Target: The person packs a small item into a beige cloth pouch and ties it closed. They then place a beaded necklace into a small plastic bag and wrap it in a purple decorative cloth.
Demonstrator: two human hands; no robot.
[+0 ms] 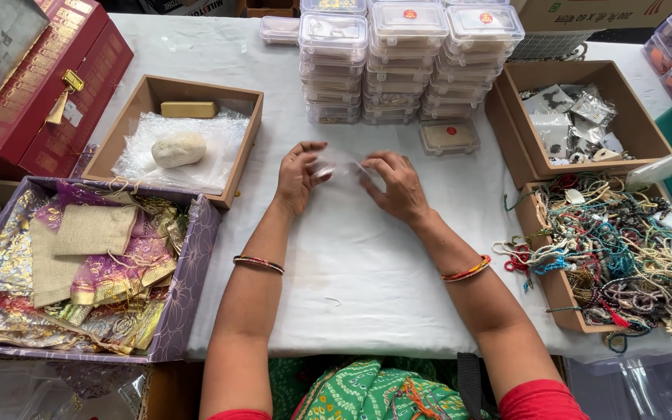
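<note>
Both hands, left hand (299,177) and right hand (395,185), pinch a small clear plastic bag (344,167) over the desk (351,264), fingers curled on its edges, spreading it open.

Both forearms reach forward from the near edge of the counter and angle inward, so the hands meet near its middle. The left hand (299,176) is tilted with its palm turned toward the right, fingers curled and thumb tip pressed against the fingertips in a pinch. The right hand (395,185) lies palm down, knuckles up, fingers bent toward the left hand. Each wrist wears thin bangles. Red short sleeves show at both upper arms.
</note>
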